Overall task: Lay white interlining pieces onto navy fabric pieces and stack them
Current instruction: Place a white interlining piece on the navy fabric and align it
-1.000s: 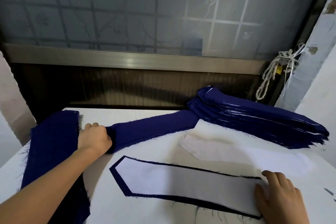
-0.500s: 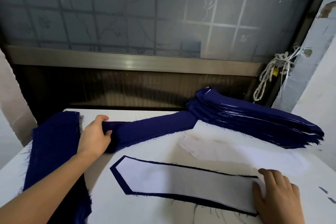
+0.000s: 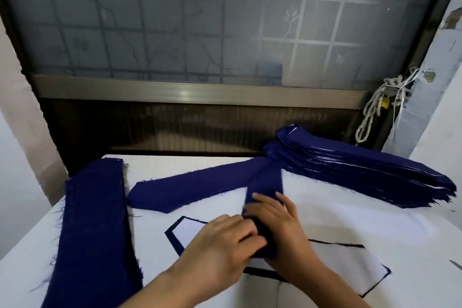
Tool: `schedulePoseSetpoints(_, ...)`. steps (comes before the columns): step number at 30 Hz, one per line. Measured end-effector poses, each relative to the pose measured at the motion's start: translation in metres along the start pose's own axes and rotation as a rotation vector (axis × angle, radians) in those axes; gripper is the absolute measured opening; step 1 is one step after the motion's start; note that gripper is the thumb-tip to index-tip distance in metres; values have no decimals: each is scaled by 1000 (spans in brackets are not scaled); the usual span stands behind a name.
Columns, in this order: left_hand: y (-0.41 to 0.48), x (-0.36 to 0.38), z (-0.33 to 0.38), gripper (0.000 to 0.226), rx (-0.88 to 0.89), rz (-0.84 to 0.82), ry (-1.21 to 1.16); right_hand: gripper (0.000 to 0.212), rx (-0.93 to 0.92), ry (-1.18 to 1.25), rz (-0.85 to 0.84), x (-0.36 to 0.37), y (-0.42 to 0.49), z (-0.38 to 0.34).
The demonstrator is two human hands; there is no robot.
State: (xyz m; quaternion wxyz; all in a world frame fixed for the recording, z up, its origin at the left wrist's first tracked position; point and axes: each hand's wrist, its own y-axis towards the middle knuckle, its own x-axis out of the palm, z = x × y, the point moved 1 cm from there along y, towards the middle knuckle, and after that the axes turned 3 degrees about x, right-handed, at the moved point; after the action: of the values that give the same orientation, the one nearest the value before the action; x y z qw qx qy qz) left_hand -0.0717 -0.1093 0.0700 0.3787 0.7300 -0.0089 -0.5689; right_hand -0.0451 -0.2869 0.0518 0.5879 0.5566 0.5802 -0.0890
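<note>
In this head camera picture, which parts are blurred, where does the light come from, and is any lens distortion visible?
Head view: the left hand and right hand are smeared by motion where they hold the navy strip; soft daylight enters through the frosted window, without strong glare; the window frame leans at the right edge, a wide-angle effect; the navy stack looks fairly sharp.

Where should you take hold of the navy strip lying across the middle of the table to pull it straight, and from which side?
Probably the navy strip by its pointed left end, pinched from the left: that tip lies flat and free on the table, while the right end is folded back and held by the left hand and right hand.
</note>
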Motion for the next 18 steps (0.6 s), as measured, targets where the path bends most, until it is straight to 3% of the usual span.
schedulePoseSetpoints(3, -12, -5, -8, 25, -102, 250, -7, 30, 23, 2, 72, -3, -8, 16)
schedulePoseSetpoints(6, -23, -9, -28, 12, -474, 524, -196, 29, 116, -99, 107, -16, -30, 43)
schedulePoseSetpoints(8, -29, -8, -40, 13, -733, 605, -293, 32, 179, -159, 85, -31, -46, 63)
schedulePoseSetpoints(12, -40, -1, -64, 9, -1030, 564, -403, 34, 315, -220, 54, -68, -73, 92)
schedulePoseSetpoints(18, -46, 8, -83, 17, -1151, 353, -313, 27, 510, -138, 95, -121, -84, 116)
